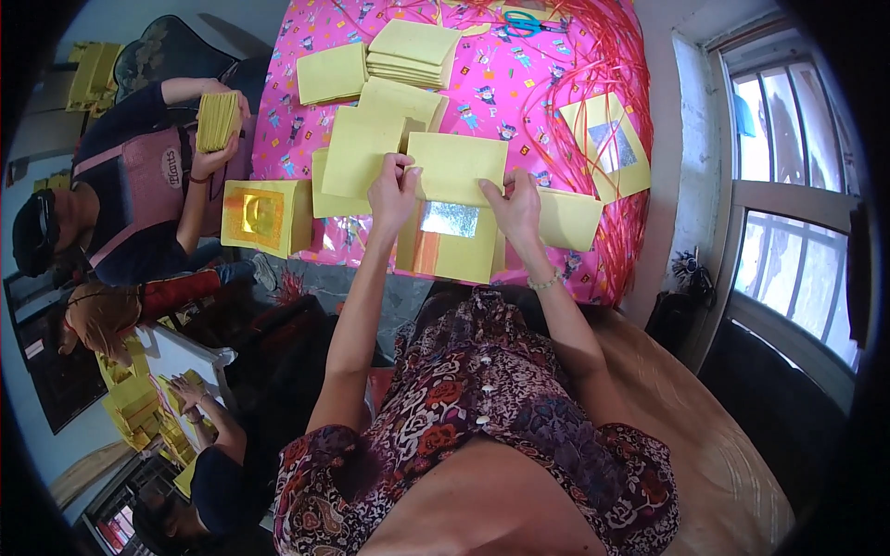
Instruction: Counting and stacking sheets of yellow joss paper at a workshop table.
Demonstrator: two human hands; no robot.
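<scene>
A yellow paper sheet [459,162] is held up between my two hands near the front edge of the table. My left hand [393,193] pinches its lower left corner between thumb and fingers. At the lower right corner, my right hand [515,208] closes on the same sheet. Just below it lies yellow joss paper [464,259] with a silver foil patch [450,220] and an orange strip, partly covered by the sheet. More plain yellow sheets [363,148] overlap beside my left hand, and another yellow piece [568,220] sits by my right.
The table has a pink patterned cover [505,102]. At its back are a yellow stack [413,46] and teal-handled scissors [523,23]. Red plastic strands [593,56] trail along the right. One co-worker [139,185] at left holds a yellow bundle [219,122]; others work below at a white table.
</scene>
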